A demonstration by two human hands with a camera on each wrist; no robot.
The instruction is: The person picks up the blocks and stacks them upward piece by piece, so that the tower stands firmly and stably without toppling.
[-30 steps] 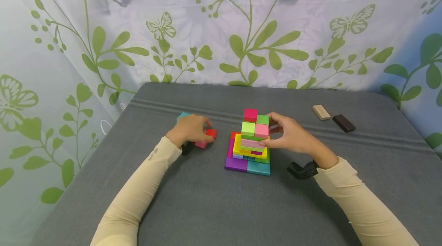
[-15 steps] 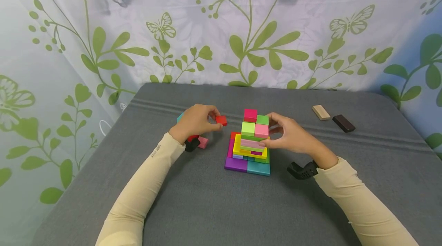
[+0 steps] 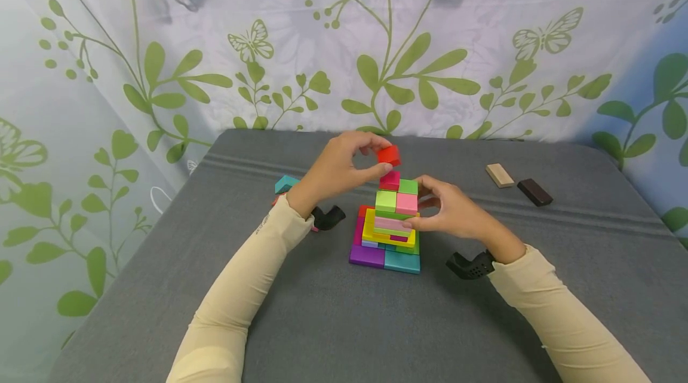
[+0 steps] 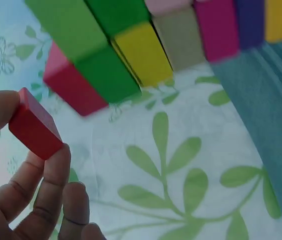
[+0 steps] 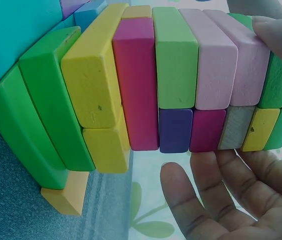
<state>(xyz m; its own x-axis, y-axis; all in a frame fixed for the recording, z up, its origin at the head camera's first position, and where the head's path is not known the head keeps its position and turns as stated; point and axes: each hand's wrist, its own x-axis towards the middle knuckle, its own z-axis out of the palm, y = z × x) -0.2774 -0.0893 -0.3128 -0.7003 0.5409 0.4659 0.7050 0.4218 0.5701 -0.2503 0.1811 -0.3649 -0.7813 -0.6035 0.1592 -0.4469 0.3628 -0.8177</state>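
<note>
In the head view a tower of coloured blocks (image 3: 396,202) stands on a wider base with purple and teal pieces at the front. My left hand (image 3: 335,162) pinches a small red block (image 3: 389,156) between thumb and fingers, just above the crimson block (image 3: 389,181) on top. The left wrist view shows that red block (image 4: 36,127) tilted, with a gap to the tower. On the tower's right side, my right hand (image 3: 454,210) has its thumb on the front and its fingers at the back, gripping the upper layers. Part of those fingers is hidden by the tower.
A teal block (image 3: 285,184) lies left on the grey table (image 3: 322,323), with red and pink pieces mostly covered by the left wrist. A pale wooden block (image 3: 500,174) and a dark brown block (image 3: 535,192) lie far right. A patterned curtain (image 3: 301,42) hangs behind.
My left hand has picked the red block off the left part of the table and carried it up and right to above the tower. The right hand stays on the tower.
</note>
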